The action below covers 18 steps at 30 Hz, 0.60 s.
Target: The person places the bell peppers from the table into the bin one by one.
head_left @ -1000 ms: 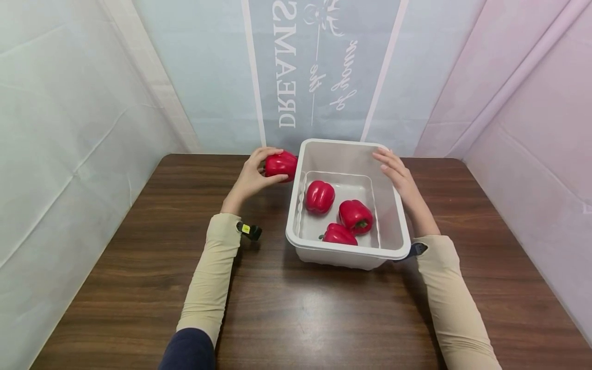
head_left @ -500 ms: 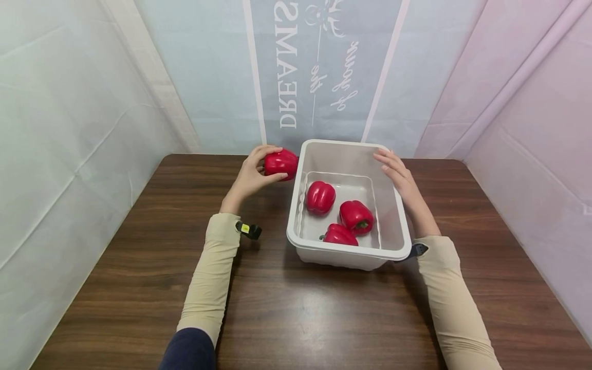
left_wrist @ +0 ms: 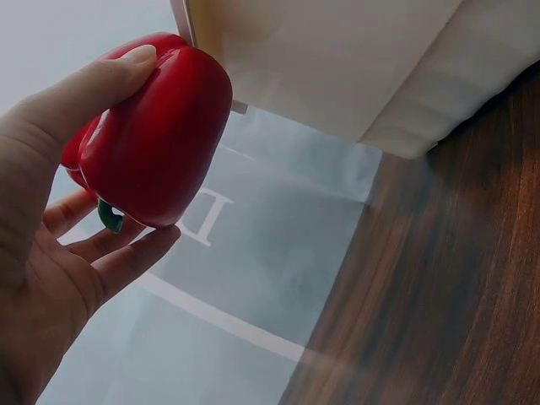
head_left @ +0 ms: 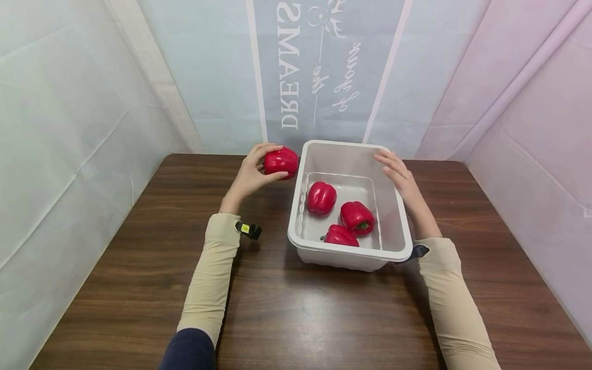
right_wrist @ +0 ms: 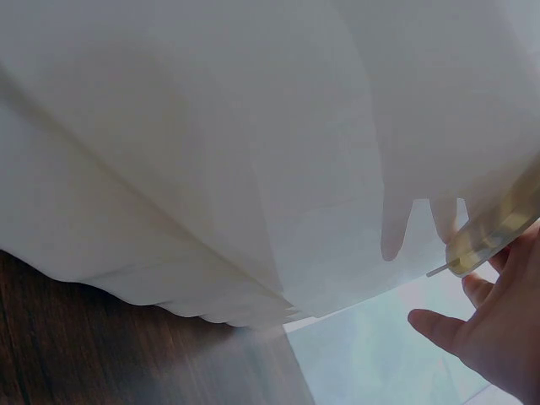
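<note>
My left hand (head_left: 253, 172) grips a red bell pepper (head_left: 281, 163) just outside the left rim of a white plastic bin (head_left: 342, 253). In the left wrist view the thumb lies on the pepper's side, several fingers are behind it, and its green stem (left_wrist: 110, 216) points toward the palm. Three more red bell peppers lie on the bin's floor: one at left (head_left: 321, 198), one at right (head_left: 357, 218) and one near the front wall (head_left: 340, 235), partly hidden by the rim. Across the bin's right rim my right hand (head_left: 400, 177) rests with fairly straight fingers, the thumb outside.
The bin stands toward the back of a dark wood-grain table (head_left: 296, 318). A hanging cloth (head_left: 222, 77) with mirrored lettering closes off the back edge, and pale sheets (head_left: 69, 154) hang at both sides. Each wrist carries a black camera strap.
My left hand has raised the bell pepper very slightly beside the rim. The right hand and the three peppers in the bin keep their places; the whole view has shifted a little.
</note>
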Each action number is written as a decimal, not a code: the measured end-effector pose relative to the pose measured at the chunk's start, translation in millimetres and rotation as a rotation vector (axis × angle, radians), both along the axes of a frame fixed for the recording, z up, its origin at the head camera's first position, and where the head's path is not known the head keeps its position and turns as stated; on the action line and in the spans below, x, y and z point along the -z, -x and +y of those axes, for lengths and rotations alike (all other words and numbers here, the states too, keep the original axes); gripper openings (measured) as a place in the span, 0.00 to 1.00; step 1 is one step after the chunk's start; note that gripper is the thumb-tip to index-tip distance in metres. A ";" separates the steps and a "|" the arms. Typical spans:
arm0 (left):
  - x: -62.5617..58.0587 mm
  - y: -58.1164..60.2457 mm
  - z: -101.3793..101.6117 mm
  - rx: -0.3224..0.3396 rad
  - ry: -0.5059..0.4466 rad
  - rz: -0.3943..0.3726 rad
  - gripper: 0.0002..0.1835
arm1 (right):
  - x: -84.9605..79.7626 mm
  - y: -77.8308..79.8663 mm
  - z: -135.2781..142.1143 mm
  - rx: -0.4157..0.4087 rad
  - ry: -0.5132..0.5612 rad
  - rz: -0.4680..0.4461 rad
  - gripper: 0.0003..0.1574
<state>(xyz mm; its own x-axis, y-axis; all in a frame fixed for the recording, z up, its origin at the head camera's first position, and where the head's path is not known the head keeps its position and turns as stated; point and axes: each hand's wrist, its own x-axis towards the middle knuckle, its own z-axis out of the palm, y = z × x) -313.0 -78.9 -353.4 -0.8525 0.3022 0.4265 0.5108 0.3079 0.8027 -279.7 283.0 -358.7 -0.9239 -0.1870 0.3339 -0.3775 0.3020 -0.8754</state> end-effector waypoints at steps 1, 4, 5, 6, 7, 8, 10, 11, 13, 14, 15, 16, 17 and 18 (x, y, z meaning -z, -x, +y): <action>0.0 0.3 0.1 0.001 -0.003 -0.004 0.31 | 0.0 0.1 0.0 -0.001 -0.001 0.005 0.25; -0.9 0.0 0.6 0.007 -0.012 -0.006 0.31 | -0.3 0.0 -0.1 -0.003 0.001 0.003 0.25; -1.7 -0.4 0.9 0.009 -0.016 -0.002 0.31 | -0.7 -0.1 -0.2 -0.004 0.002 0.001 0.25; -2.3 -0.8 1.3 0.011 -0.018 0.004 0.31 | -1.1 -0.2 -0.3 -0.002 0.004 -0.003 0.25; -2.9 -1.1 1.5 0.012 -0.020 0.012 0.31 | -1.4 -0.1 -0.4 -0.004 0.004 -0.005 0.26; -3.7 -1.6 1.6 0.015 -0.021 0.019 0.31 | -1.8 -0.4 -0.6 -0.006 0.005 -0.008 0.26; -4.9 -2.2 2.1 0.017 -0.025 0.033 0.31 | -2.6 -0.6 -1.0 -0.007 0.004 -0.009 0.26; -5.3 -2.5 2.4 0.017 -0.025 0.038 0.31 | -2.9 -0.8 -1.2 -0.008 0.003 -0.011 0.26; -6.3 -3.1 2.7 0.017 -0.026 0.048 0.31 | -3.4 -1.3 -1.4 -0.011 0.002 -0.013 0.26; -6.9 -3.4 2.9 0.017 -0.027 0.051 0.31 | -3.6 -1.5 -1.5 -0.012 0.002 -0.012 0.26; -7.3 -3.8 3.2 0.018 -0.027 0.053 0.31 | -3.9 -1.7 -1.7 -0.014 0.002 -0.012 0.26; -7.8 -4.0 3.4 0.019 -0.027 0.055 0.31 | -4.0 -1.9 -1.9 -0.017 0.004 -0.011 0.26; -8.3 -4.2 3.6 0.019 -0.025 0.057 0.31 | -4.1 -2.0 -2.0 -0.019 0.005 -0.008 0.26; -8.8 -4.5 3.8 0.021 -0.023 0.060 0.31 | -4.2 -2.0 -2.0 -0.020 0.006 -0.005 0.26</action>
